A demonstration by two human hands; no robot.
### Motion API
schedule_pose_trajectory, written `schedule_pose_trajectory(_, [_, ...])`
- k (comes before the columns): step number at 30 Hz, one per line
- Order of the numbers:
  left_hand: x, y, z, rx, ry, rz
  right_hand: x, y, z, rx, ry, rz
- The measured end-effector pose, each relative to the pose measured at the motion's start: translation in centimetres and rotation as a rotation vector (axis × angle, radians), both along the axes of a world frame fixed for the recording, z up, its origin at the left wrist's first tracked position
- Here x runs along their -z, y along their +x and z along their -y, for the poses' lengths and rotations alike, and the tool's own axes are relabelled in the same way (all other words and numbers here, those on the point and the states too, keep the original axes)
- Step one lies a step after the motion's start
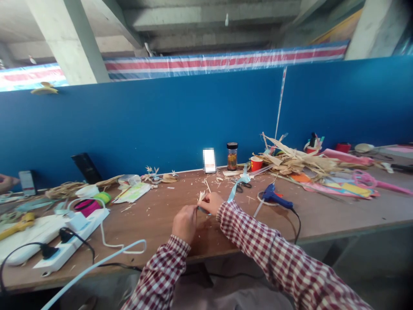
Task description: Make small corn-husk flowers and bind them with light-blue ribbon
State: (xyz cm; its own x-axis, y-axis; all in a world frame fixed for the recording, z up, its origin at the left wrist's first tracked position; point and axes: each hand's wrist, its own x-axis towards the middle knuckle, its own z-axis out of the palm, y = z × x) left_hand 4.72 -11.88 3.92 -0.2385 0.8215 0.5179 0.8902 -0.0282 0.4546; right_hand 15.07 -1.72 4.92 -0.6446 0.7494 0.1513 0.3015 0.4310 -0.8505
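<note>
Both my hands meet over the brown table near its front edge. Closed fingers of my left hand (185, 224) pinch the lower end of a small bundle of pale, pointed husk strips (201, 196), shaped like a flower. From the right, my right hand (211, 203) closes in a pinch against the same bundle. A light-blue ribbon (232, 192) runs from the table behind my right wrist, and a bit of blue shows under those fingers. Exactly how the ribbon meets the bundle is hidden. Black-handled scissors (243, 187) lie beyond my right hand.
A blue glue gun (276, 197) lies right, its cord hanging off the edge. Dried husks (297, 158), a red cup (256, 164) and a jar (232, 156) stand behind. At left are a white power strip (75, 241) with cables and another person's hand (8, 182).
</note>
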Motion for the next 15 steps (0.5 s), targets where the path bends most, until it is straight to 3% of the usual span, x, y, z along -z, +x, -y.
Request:
schedule_pose_trajectory(3, [0.0, -0.4, -0.1, 0.099, -0.088, 0.562, 0.4, 0.2, -0.3, -0.037, -0.051, -0.001])
schedule_pose_trajectory(5, [0.0, -0.7, -0.3, 0.129, -0.161, 0.792, 0.3, 0.4, -0.3, -0.062, -0.087, -0.002])
schedule_pose_trajectory(15, [-0.2, -1.4, -0.3, 0.149, -0.296, 1.018, -1.4, 0.9, 0.9, -0.119, -0.2, -0.001])
